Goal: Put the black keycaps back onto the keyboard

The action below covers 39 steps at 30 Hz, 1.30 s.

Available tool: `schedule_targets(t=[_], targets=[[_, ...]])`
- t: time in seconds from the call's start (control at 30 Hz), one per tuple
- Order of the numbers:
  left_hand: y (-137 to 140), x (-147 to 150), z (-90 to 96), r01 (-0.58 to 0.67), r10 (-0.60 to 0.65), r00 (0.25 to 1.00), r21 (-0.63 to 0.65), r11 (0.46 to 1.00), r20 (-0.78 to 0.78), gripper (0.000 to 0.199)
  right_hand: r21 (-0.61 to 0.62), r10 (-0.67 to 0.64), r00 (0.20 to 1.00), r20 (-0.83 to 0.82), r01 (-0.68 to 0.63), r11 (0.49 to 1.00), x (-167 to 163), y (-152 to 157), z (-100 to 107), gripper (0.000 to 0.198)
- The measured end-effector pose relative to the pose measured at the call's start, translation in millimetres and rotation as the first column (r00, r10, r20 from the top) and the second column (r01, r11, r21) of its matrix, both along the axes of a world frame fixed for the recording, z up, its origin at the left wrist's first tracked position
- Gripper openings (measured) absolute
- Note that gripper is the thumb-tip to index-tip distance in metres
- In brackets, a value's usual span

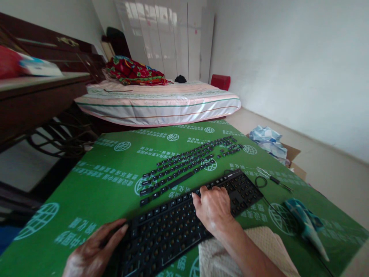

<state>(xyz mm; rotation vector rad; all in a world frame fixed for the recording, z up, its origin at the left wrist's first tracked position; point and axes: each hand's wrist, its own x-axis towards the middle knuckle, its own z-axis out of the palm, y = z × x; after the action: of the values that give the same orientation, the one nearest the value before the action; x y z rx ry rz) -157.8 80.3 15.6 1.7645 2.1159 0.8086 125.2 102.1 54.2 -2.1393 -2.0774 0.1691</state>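
Note:
A black keyboard (170, 231) lies slantwise before me, with most of its keycaps off and the switches bare. A row of keycaps still sits along its far edge. My left hand (98, 246) grips the keyboard's left end, thumb and forefinger at the frame. My right hand (213, 204) is closed over the row of caps at the far edge, fingers curled down; what they pinch is hidden. Beyond the keyboard, loose keycaps (175, 169) lie in keyboard order, with a long space bar (181, 182) nearest.
Everything lies on a green printed table cover (95, 184). To the right are thin tools (276, 180), a cable (269, 202) and a teal cloth-like item (305, 219). A beige cloth (268, 246) lies under my right forearm. A bed (161, 107) stands beyond the table.

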Motion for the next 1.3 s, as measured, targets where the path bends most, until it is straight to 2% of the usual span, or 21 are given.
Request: schedule_targets(t=[0.4, 0.73, 0.87, 1.07, 1.3], targets=[[2, -4, -3.8, 0.004, -0.004, 1.0, -0.039, 0.999, 0.01, 0.036, 0.012, 0.002, 1.0, 0.0, -0.002, 1.0, 0, 0, 1, 0.032], [1, -1, 0.2, 0.018, -0.018, 1.0, 0.001, 1.0, -0.017, 0.035, 0.025, 0.024, 1.0, 0.013, -0.025, 0.999, 0, 0, 1, 0.034], [-1, -1, 2.1, 0.046, -0.047, 0.998, -0.027, 0.999, -0.029, 0.036, 0.042, 0.065, 0.998, 0.011, -0.066, 0.997, -1, -4, 1, 0.034], [-6, 1, -1.2, 0.095, -0.095, 0.995, 0.024, 0.995, -0.021, 0.042, 0.096, 0.145, 0.989, -0.012, -0.143, 0.985, -5, -10, -3, 0.032], [-12, 5, -3.1, 0.1, -0.1, 0.995, 0.04, 0.994, 0.015, 0.046, 0.269, 0.328, 0.943, -0.059, -0.302, 0.915, -12, -20, -22, 0.028]])
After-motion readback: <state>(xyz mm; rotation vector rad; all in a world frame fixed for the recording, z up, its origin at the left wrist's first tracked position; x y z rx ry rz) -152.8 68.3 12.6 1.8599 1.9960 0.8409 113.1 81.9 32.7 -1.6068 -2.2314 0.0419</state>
